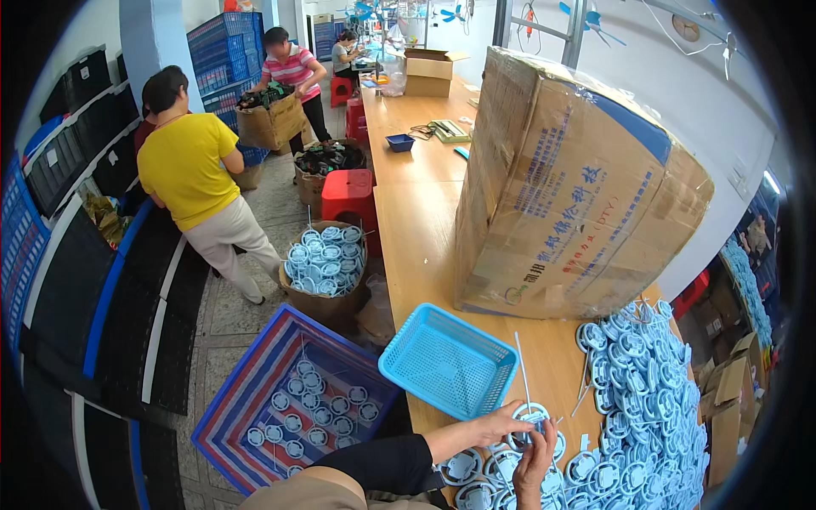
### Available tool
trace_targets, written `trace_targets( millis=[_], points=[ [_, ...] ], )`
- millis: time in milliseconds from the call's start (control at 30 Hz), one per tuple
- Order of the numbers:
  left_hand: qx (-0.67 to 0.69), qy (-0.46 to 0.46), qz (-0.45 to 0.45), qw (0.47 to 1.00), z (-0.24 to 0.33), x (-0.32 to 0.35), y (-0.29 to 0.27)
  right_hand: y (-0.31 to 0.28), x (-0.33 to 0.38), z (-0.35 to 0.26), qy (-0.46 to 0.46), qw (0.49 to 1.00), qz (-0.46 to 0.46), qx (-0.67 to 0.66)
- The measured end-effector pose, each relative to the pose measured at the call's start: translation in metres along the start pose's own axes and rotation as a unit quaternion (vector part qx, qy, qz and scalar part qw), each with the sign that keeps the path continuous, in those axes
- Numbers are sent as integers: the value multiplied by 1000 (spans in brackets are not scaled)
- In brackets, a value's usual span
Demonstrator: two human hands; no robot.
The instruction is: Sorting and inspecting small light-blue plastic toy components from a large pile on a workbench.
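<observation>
Left grip and right grip snug around a pale-blue part; more parts in crate and carton

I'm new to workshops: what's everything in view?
table: one, tan, centre
big box: one, brown, table
basket: one, light blue, table's left edge
bin: one, blue, floor
cartons: several, brown, floor, table
parts: many, light blue, table, bin, carton
stools: several, red, beside table
dish: one, dark blue, table
crates: many, blue, back left
co-workers: at least three, mixed colours, upper left
held part: one, light blue, lower centre
hands: two, bare, on held part
</observation>
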State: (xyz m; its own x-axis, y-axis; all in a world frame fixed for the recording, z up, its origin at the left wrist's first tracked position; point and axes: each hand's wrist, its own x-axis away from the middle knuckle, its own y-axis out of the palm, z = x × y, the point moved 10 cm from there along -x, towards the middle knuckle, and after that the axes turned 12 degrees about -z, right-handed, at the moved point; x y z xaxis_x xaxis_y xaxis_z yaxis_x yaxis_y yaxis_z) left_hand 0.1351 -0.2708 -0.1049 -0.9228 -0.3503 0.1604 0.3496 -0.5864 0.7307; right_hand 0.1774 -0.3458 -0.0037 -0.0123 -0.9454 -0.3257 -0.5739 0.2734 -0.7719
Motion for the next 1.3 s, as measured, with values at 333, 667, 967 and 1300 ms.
trace_targets(
  millis=[333, 667, 967, 1300],
  points=[
    [-82, -7, -55, 995, -5, 11, 6, 5, -4, -12, 14, 996, -65, -64],
    [-349, 80, -14, 934, 22, 11, 9, 34, 32, 95, 287, 831, -73, -471],
    [-456, 78, -17, 886, 15, 5, 18, 56, 71, 134, 323, 818, -8, -477],
    [-429, 19, -6, 903, 0, -2, 18, 52, 83, 153, 344, 822, 43, -453]
  ],
)
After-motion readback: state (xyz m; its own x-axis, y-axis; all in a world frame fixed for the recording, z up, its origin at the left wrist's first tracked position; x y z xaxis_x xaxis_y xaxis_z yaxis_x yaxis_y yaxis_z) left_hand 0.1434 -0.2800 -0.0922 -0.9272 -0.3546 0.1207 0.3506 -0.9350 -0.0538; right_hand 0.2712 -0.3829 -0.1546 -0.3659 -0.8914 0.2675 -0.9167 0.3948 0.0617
